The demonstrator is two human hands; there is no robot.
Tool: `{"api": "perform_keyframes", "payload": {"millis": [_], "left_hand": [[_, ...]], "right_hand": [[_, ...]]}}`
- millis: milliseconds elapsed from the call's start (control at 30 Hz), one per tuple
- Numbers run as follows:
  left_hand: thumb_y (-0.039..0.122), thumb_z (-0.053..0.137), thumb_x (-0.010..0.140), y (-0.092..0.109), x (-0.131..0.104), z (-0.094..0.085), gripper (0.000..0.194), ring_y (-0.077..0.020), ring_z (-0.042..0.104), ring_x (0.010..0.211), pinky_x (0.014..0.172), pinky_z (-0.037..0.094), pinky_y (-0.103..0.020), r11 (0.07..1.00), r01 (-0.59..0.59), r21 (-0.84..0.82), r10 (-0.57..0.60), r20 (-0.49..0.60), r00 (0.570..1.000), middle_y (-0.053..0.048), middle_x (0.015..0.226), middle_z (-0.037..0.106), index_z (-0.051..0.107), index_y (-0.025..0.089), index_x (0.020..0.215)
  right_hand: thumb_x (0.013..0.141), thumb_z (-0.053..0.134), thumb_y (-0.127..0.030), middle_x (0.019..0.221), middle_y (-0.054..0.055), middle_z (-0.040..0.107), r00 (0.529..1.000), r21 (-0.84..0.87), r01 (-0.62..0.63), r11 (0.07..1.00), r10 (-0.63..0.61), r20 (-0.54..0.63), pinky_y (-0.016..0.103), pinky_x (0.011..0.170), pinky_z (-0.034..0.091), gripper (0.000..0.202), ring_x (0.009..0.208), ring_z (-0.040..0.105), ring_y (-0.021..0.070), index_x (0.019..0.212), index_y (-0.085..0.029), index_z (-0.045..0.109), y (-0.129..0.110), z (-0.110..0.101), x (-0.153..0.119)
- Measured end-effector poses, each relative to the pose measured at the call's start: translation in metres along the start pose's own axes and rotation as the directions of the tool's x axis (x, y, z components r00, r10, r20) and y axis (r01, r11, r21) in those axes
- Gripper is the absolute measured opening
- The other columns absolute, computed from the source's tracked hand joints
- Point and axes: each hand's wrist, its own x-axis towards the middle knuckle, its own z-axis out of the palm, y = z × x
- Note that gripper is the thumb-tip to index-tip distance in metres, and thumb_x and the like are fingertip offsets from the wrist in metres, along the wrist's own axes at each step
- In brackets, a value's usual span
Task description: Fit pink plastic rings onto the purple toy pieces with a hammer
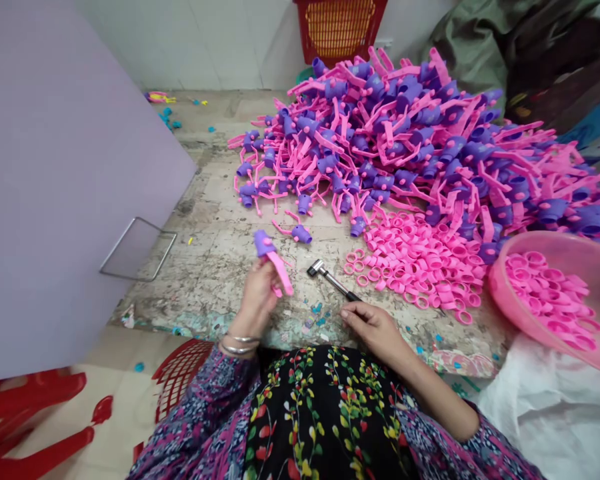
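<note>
My left hand point(259, 293) is closed around a purple and pink plastic doll torso point(266, 245) with long pink arms, held just above the worn table point(205, 247). My right hand point(375, 327) grips the black handle of a small hammer point(336, 283), whose metal head points left and away from me. Two more loose torsos, one of them a purple torso point(301, 233), lie just beyond my left hand. Beside the hammer, to the right, spreads a heap of pink plastic rings point(420, 260). Small blue scraps point(317, 310) lie between my hands.
A large pile of purple and pink torsos point(380, 133) covers the back and right. At the right edge stands a pink bowl point(510, 300) with more rings. A lilac panel point(70, 167) with a wire handle point(139, 250) rises at left. A red basket point(307, 33) stands behind.
</note>
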Motion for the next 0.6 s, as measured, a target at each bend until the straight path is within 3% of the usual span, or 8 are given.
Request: {"api": "perform_keyframes", "payload": {"millis": [133,267,400,500,600], "left_hand": [[0.013,0.068,0.071,0.039,0.032,-0.03,0.027,-0.0016,0.03,0.031,0.033,0.021,-0.014,0.988,-0.154,-0.018,0.149,-0.168,0.974,0.013,0.041,0.034,0.041,0.02,0.068],[0.01,0.06,0.073,0.049,0.043,-0.047,0.034,-0.0019,0.025,0.029,0.032,0.018,-0.015,0.983,-0.184,0.012,0.182,-0.249,0.951,0.014,0.039,0.026,0.029,0.022,0.063],[0.014,0.061,0.07,0.028,0.031,-0.046,0.026,-0.0027,0.023,0.029,0.033,0.017,-0.016,0.982,-0.178,0.058,0.186,-0.198,0.963,0.015,0.041,0.027,0.036,0.022,0.068],[0.018,0.065,0.066,0.004,0.011,-0.033,0.019,-0.004,0.026,0.031,0.033,0.019,-0.017,0.985,-0.113,0.133,0.122,-0.057,0.991,0.014,0.042,0.034,0.052,0.021,0.078],[0.019,0.069,0.064,-0.02,-0.011,-0.017,0.015,-0.0048,0.029,0.032,0.035,0.019,-0.018,0.965,-0.041,0.26,0.014,0.105,0.994,0.012,0.042,0.041,0.059,0.018,0.075]], "right_hand": [[0.083,0.056,-0.043,0.067,0.0,0.06,0.999,-0.062,0.014,0.998,-0.012,0.036,0.024,0.057,0.04,0.029,0.062,0.053,0.0142,0.079,-0.018,0.069,0.002,0.0,-0.002],[0.084,0.055,-0.043,0.068,0.001,0.061,0.998,-0.087,0.004,0.996,0.002,0.068,0.025,0.06,0.042,0.03,0.064,0.053,0.0147,0.083,-0.017,0.069,0.004,0.002,-0.002],[0.085,0.054,-0.043,0.07,0.002,0.061,0.995,-0.1,0.014,0.995,-0.004,0.1,0.026,0.061,0.043,0.03,0.066,0.054,0.0153,0.082,-0.017,0.069,0.005,0.003,-0.001],[0.085,0.054,-0.044,0.07,0.002,0.06,0.995,-0.098,0.007,0.995,0.003,0.103,0.026,0.06,0.042,0.031,0.065,0.053,0.0152,0.083,-0.017,0.068,0.005,0.003,0.0],[0.087,0.052,-0.046,0.068,0.001,0.057,0.996,-0.087,0.019,0.996,-0.011,0.086,0.026,0.059,0.04,0.033,0.063,0.051,0.0149,0.081,-0.017,0.067,0.003,0.002,0.001]]}}
